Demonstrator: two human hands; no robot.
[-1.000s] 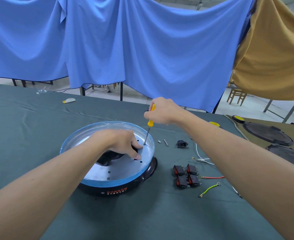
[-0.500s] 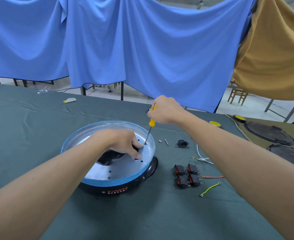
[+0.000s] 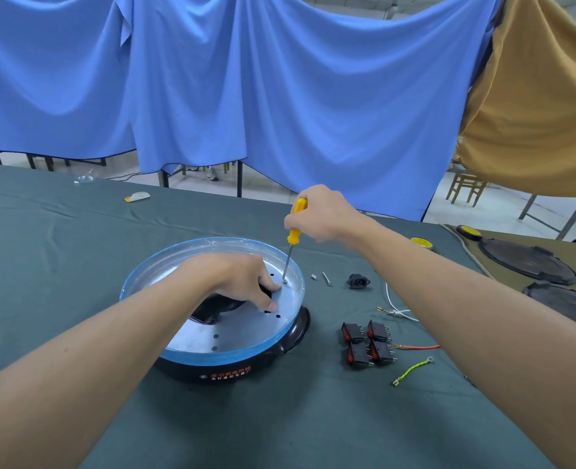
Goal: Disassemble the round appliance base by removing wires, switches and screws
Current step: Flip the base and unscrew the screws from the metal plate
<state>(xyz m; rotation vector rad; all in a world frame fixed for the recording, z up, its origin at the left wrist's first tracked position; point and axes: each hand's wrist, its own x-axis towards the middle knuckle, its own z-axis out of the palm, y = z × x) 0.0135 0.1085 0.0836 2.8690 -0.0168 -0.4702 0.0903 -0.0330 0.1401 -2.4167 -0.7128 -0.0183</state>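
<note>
The right hand [image 3: 320,213] grips a yellow screwdriver [image 3: 293,231], its tip on a screw [image 3: 284,281]. The left hand [image 3: 242,280] rests on the round base [image 3: 232,353].

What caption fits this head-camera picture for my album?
Right hand holds a yellow screwdriver on a screw in the round appliance base; left hand rests on it.

Left grip [image 3: 242,282] down, right grip [image 3: 317,214] fisted.
</note>
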